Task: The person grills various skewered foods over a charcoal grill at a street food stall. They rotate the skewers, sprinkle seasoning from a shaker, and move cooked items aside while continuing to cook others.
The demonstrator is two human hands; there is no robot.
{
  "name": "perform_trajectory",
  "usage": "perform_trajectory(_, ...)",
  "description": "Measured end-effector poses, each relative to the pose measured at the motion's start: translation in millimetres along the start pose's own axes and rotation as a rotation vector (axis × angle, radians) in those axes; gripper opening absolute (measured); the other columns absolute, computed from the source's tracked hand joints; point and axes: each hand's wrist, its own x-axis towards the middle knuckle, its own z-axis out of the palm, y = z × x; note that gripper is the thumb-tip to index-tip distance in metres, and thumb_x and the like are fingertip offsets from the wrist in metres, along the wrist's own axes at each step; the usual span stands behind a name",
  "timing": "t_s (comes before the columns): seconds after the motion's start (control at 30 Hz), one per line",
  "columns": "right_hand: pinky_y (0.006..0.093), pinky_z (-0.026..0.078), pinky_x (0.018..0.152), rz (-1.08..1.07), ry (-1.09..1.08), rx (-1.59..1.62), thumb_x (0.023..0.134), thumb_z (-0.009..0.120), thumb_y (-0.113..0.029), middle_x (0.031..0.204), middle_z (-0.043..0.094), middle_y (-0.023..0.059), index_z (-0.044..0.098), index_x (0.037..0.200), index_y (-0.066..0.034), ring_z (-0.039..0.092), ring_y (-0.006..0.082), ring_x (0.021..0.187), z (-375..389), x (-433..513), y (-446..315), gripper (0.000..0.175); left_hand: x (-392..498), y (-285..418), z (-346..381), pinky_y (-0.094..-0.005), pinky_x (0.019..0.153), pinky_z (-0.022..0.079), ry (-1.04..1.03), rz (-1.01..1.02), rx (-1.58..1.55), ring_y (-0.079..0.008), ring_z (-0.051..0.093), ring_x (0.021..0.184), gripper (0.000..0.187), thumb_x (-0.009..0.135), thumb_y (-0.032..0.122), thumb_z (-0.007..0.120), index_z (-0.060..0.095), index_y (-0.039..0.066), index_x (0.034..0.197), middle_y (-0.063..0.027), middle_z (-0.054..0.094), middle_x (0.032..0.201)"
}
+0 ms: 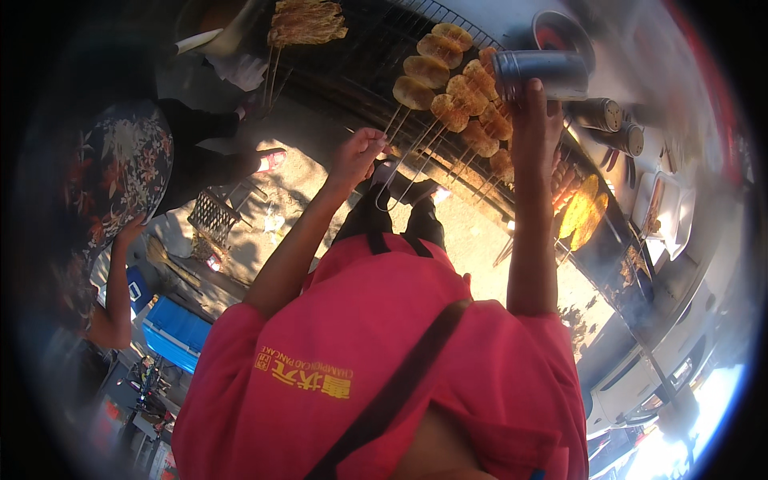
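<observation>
My left hand [360, 150] pinches the lower ends of thin skewers at the near edge of a charcoal-type grill [354, 60]. The skewers carry pale golden oval food slices [426, 71]. In my right hand [536, 123] is a metal shaker [543, 73], held on its side above the right part of the grill, its lidded end to the left. Below and left of it lie skewered slices coated in reddish seasoning [468, 95]. The shaker and my right forearm hide part of the food. Whether seasoning is falling cannot be seen.
Two more shakers [595, 114] and a metal bowl [563, 37] stand beyond the grill. Sausages [562, 180], yellow skewered food [583, 210] and a white tray [681, 210] are rightward. Flat skewered food [306, 23] lies upper left. A person in floral clothing [129, 168] stands left, near a stool [213, 217].
</observation>
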Motion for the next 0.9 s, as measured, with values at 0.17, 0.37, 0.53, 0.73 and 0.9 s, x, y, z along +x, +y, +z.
perform_trajectory(0.17, 0.0284, 0.05, 0.08, -0.029, -0.118, 0.001, 0.081, 0.074, -0.03, 0.11, 0.055, 0.0089, 0.049, 0.118, 0.0011, 0.057, 0.0166, 0.094, 39.8, -12.5, 24.7, 0.055, 2.4, 7.8, 11.0, -0.0186, 0.038, 0.028, 0.065, 0.071, -0.013, -0.0028, 0.036, 0.043, 0.025, 0.095, 0.018, 0.053, 0.046, 0.004, 0.114, -0.0068, 0.065, 0.091)
perform_trajectory(0.37, 0.0278, 0.045, 0.082, 0.003, -0.125, -0.074, 0.079, 0.076, -0.033, 0.109, 0.056, 0.0089, 0.048, 0.119, 0.0006, 0.055, 0.015, 0.095, 46.6, -16.1, 35.0, 0.059, 1.2, 0.2, 12.0, -0.0227, 0.052, 0.044, 0.165, 0.105, 0.125, -0.008, 0.057, 0.058, 0.031, 0.09, 0.023, 0.06, 0.048, 0.004, 0.112, -0.0038, 0.069, 0.084)
perform_trajectory(0.53, 0.0313, 0.05, 0.085, -0.01, -0.134, -0.108, 0.086, 0.068, -0.027, 0.111, 0.056, 0.0103, 0.047, 0.12, 0.0, 0.057, 0.0182, 0.1, 52.1, 2.0, 34.4, 0.048, 8.8, -10.8, 12.3, -0.0266, 0.063, 0.048, 0.198, 0.168, 0.215, -0.014, 0.063, 0.069, 0.033, 0.086, 0.021, 0.064, 0.049, 0.004, 0.111, -0.0062, 0.068, 0.083)
perform_trajectory(0.73, 0.0331, 0.05, 0.09, 0.01, -0.114, 0.031, 0.087, 0.066, -0.026, 0.114, 0.056, 0.0115, 0.043, 0.125, -0.0011, 0.057, 0.0208, 0.104, 33.4, -9.6, 14.8, 0.051, 21.0, -9.1, 25.7, -0.0303, 0.061, 0.048, 0.262, 0.376, 0.349, -0.0145, 0.061, 0.066, 0.031, 0.084, 0.017, 0.064, 0.05, 0.005, 0.11, -0.0069, 0.064, 0.078)
perform_trajectory(0.9, 0.0346, 0.05, 0.09, -0.033, -0.1, 0.063, 0.089, 0.061, -0.026, 0.118, 0.053, 0.0126, 0.039, 0.128, 0.0003, 0.056, 0.0223, 0.107, 11.5, -25.9, -1.8, 0.052, 22.5, 11.2, 22.2, -0.0307, 0.056, 0.045, 0.284, 0.365, 1.043, -0.0095, 0.055, 0.059, 0.017, 0.094, 0.017, 0.051, 0.051, 0.007, 0.109, -0.0002, 0.057, 0.067)
